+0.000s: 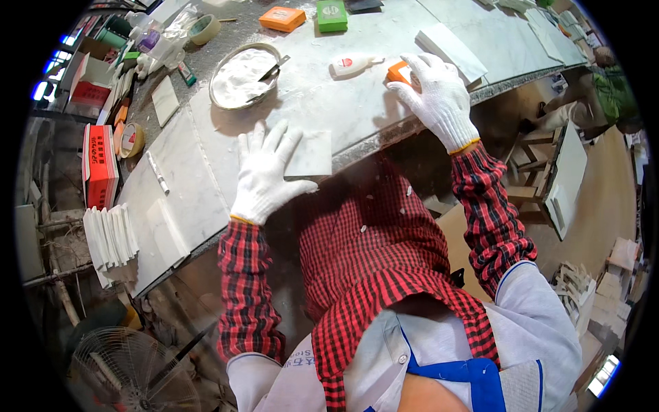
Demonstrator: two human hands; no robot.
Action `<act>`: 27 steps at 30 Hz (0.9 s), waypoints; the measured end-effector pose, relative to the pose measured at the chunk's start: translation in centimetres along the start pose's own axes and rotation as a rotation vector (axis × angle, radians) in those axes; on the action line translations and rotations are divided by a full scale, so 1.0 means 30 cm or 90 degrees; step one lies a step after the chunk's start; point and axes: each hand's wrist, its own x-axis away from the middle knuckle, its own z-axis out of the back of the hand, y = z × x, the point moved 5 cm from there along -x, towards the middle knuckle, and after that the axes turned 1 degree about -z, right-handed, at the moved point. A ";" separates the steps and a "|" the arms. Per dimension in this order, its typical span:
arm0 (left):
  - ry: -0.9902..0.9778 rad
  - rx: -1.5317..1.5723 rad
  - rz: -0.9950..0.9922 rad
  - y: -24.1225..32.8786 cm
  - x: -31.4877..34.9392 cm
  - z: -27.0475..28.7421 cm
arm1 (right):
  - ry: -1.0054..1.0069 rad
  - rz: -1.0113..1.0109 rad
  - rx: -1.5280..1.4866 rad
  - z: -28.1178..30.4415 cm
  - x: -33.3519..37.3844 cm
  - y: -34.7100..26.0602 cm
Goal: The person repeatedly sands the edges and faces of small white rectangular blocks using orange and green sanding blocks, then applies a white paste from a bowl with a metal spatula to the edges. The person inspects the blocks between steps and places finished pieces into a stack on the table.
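Note:
My left hand (264,172), in a white knit glove with a yellow cuff edge, lies with fingers spread at the left side of a small pale marble tile (310,152) near the table's front edge. At the right, my right hand (439,96), gloved the same way, is over a small orange block (400,73). Its thumb and fingers are apart, with the block showing between them; part of the block is hidden beneath the glove. Beside it lies a white squeeze bottle (355,65) with a narrow nozzle. A round pan of white powder (241,79) with a scraper (273,67) in it stands beyond my left hand.
An orange block (282,18) and a green block (332,16) sit at the far side. A white strip (451,53) lies beyond my right hand. Tape rolls, a red box (100,166) and stacked white pieces (110,237) are at left. A fan (141,374) stands below.

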 end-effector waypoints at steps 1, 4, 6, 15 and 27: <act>-0.010 0.068 -0.013 -0.008 -0.010 0.008 | 0.006 -0.003 0.028 -0.041 0.005 0.008; 0.020 0.109 -0.038 0.020 -0.028 -0.022 | 0.015 -0.027 0.017 -0.116 0.019 0.034; 0.053 0.148 -0.046 0.087 -0.067 -0.051 | 0.073 -0.037 -0.037 -0.135 0.042 0.070; 0.075 0.184 -0.274 0.455 -0.343 -0.179 | 0.086 -0.624 -1.081 -0.082 0.547 0.238; 0.027 0.057 -0.310 0.497 -0.401 -0.242 | 0.133 -0.621 -1.003 -0.106 0.560 0.131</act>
